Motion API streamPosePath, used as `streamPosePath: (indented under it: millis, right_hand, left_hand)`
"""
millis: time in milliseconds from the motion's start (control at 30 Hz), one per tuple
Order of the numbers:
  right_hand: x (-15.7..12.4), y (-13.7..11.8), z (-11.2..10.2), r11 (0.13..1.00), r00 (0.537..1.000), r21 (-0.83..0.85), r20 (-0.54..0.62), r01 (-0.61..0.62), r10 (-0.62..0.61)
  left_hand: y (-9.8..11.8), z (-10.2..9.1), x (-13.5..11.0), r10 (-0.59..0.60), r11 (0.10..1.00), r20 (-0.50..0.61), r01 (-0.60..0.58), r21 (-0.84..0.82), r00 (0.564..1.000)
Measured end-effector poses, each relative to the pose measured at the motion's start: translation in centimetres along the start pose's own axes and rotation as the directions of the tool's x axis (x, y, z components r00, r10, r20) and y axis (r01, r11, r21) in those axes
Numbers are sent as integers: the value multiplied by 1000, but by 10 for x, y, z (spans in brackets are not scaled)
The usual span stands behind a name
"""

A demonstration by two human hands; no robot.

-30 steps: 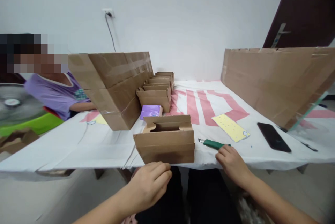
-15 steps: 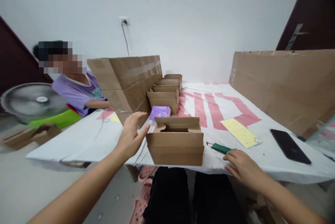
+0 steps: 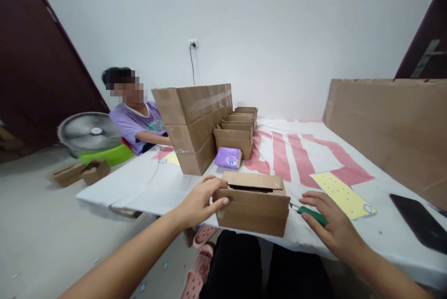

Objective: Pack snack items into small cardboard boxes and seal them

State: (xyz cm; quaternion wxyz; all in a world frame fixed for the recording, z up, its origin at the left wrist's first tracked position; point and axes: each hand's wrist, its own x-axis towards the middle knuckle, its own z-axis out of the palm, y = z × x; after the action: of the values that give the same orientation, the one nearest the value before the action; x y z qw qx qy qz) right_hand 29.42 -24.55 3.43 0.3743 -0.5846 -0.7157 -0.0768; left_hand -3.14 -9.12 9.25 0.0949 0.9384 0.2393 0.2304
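Note:
A small cardboard box (image 3: 251, 213) stands at the table's near edge, its back flap folded inward over a narrow dark gap and its front flap upright. My left hand (image 3: 206, 199) grips the box's left end, thumb on the front and fingers behind. Just right of the box, my right hand (image 3: 335, 224) is open with its fingers apart. Partly behind its thumb lies a green utility knife (image 3: 312, 215), blade end toward the box. Beyond the box sits a purple packet (image 3: 228, 157).
Several open cardboard boxes (image 3: 233, 139) line up beside a stack of taped boxes (image 3: 197, 124). A yellow dotted card (image 3: 340, 192) and a black phone (image 3: 417, 220) lie at right, near a large cardboard panel (image 3: 387, 126). A person in purple (image 3: 136, 119) sits at left by a fan (image 3: 91, 132).
My left hand has closed on the box's left end. The box's back flap has come down. My right hand has moved up over the knife toward the box. The view has shifted left.

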Motion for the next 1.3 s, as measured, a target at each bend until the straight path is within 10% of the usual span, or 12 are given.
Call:
streamPosePath:
  millis: [367, 700, 1000, 1300]
  right_hand:
    - [19, -58, 13, 930, 932, 269, 192, 253, -309]
    - [16, -63, 19, 922, 920, 216, 158, 322, -358]
    - [16, -60, 22, 917, 921, 227, 138, 328, -364]
    - [15, -57, 25, 920, 922, 231, 155, 317, -356]
  left_hand:
    - [-15, -7, 1, -32, 922, 132, 80, -378, 991]
    - [-10, 13, 30, -181, 982, -98, 175, -68, 978]
    - [-39, 2, 75, -411, 911, 268, 404, 83, 871]
    - [-39, 1, 87, -433, 901, 304, 415, 125, 848]
